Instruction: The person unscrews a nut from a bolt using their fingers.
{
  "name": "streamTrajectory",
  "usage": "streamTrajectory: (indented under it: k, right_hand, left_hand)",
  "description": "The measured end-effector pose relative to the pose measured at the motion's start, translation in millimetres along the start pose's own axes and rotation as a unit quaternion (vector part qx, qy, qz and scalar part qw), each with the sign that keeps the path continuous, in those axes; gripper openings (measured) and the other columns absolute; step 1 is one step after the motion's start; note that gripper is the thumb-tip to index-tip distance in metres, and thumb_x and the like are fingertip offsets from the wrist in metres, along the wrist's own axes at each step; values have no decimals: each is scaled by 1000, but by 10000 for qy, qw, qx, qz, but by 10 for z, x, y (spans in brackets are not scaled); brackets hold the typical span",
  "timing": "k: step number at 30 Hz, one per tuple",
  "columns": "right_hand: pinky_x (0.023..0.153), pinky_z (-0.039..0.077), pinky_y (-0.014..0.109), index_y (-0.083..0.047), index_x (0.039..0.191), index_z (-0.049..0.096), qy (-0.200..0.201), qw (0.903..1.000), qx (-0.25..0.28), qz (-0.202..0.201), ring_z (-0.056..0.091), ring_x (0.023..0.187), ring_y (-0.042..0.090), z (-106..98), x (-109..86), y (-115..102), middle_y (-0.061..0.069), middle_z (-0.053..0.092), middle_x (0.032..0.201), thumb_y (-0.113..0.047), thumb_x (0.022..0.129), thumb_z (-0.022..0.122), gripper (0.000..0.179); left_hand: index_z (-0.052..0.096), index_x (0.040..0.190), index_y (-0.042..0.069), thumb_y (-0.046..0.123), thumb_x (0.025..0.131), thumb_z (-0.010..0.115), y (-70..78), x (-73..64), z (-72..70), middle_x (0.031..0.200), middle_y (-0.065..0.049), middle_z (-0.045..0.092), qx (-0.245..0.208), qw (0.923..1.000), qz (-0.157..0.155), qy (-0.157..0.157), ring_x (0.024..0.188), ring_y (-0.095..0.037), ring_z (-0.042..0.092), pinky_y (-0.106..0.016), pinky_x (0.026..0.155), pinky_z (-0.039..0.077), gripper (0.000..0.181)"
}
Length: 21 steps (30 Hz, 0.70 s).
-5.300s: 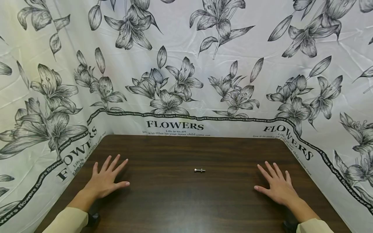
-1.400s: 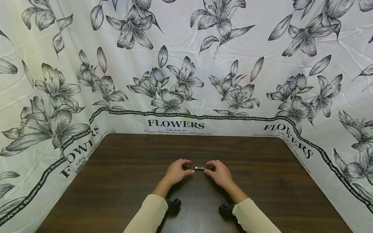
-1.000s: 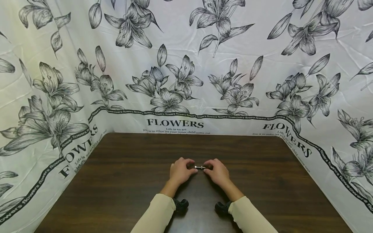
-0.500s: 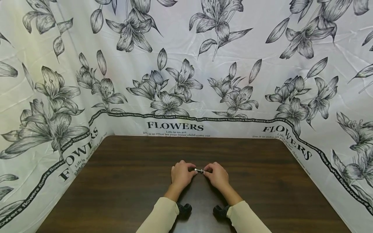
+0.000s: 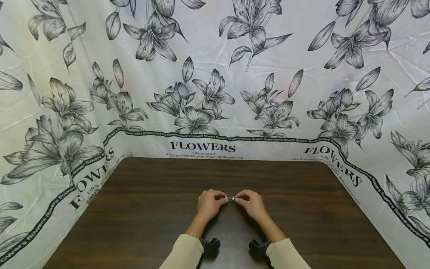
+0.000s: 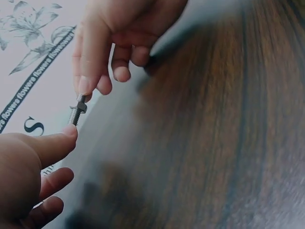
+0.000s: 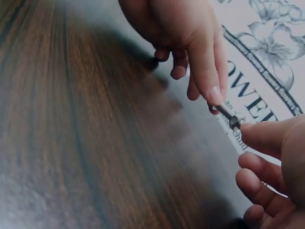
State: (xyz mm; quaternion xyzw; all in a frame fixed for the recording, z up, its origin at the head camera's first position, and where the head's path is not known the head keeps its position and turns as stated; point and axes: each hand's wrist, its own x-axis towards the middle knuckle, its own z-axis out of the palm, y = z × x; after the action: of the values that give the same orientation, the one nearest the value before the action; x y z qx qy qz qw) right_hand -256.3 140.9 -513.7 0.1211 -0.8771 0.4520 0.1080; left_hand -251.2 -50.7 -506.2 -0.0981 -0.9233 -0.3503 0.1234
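Left hand (image 5: 208, 205) and right hand (image 5: 254, 204) have moved inward, both with fingers (image 6: 91, 69) clamped on the bolt (image 5: 230, 198).

Bolt (image 6: 75, 117) over the desk (image 5: 134, 220), between left hand (image 5: 209, 204) and right hand (image 5: 252, 204)
The nut (image 6: 82, 107) sits on the bolt, nearer the right hand; the cloth (image 5: 208, 45) rises behind the desk's far edge and runs along its left and right sides.

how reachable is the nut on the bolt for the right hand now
Probably yes: the nut sits exposed close beside the right hand, nothing visible between them, while the left hand pinches the bolt at its other end.
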Motion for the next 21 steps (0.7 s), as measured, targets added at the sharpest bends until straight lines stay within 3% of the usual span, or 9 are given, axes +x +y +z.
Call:
streamTrajectory:
  k: [12,21]
  right_hand:
    - [62,46,25,-9,87,74,231,9917,1228,304,58,73,16,-17,-82,-82,0,68,82,-5,82,76,7]
    - [66,49,24,3,89,72,390,9844,1717,68,60,73,15,-229,-149,-586,10,69,84,3,83,72,6]
  left_hand:
    - [78,90,19,28,81,79,-13,-60,-44,80,10,63,-1040,9942,183,223,77,-17,51,-31,67,37,12]
    - [78,92,13,21,81,79,53,-56,-146,82,8,67,-1951,9788,375,495,75,-13,56,-28,67,44,14]
